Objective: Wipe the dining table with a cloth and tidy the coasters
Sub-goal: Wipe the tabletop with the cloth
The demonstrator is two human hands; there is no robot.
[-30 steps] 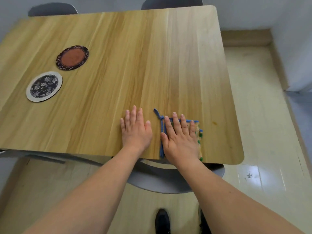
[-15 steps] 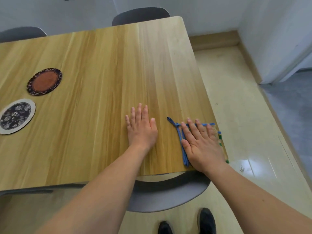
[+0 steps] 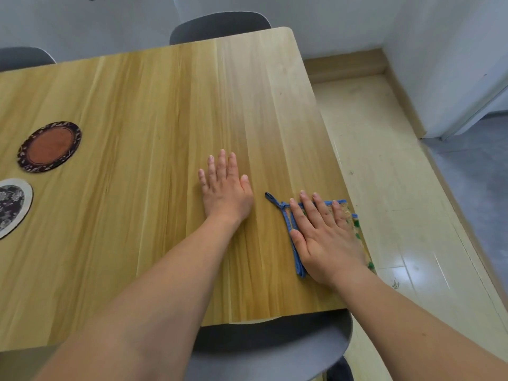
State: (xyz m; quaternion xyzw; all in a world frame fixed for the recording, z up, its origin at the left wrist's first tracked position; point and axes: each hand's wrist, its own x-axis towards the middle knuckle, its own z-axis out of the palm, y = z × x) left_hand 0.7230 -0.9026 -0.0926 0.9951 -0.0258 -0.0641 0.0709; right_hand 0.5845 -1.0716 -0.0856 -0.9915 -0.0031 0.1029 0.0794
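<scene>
My right hand (image 3: 323,235) presses flat, fingers straight, on a folded cloth (image 3: 295,243) with blue trim, lying at the right edge of the wooden dining table (image 3: 165,105). Most of the cloth is hidden under the hand. My left hand (image 3: 224,187) rests flat on the bare tabletop a little to the left of the cloth. Two round coasters lie far left: a dark-rimmed one with a red-brown centre (image 3: 49,147) and, nearer me, a white-rimmed one with a dark floral pattern (image 3: 11,206), cut off by the frame edge.
Grey chairs stand at the far side (image 3: 220,24), the far left (image 3: 23,57) and under the near edge (image 3: 275,345). Pale tiled floor (image 3: 384,174) and a white wall (image 3: 439,50) lie to the right of the table.
My right hand has slid the cloth rightward and a little away, up to the table's right edge. My left hand has stayed flat on the table, and my view has shifted right.
</scene>
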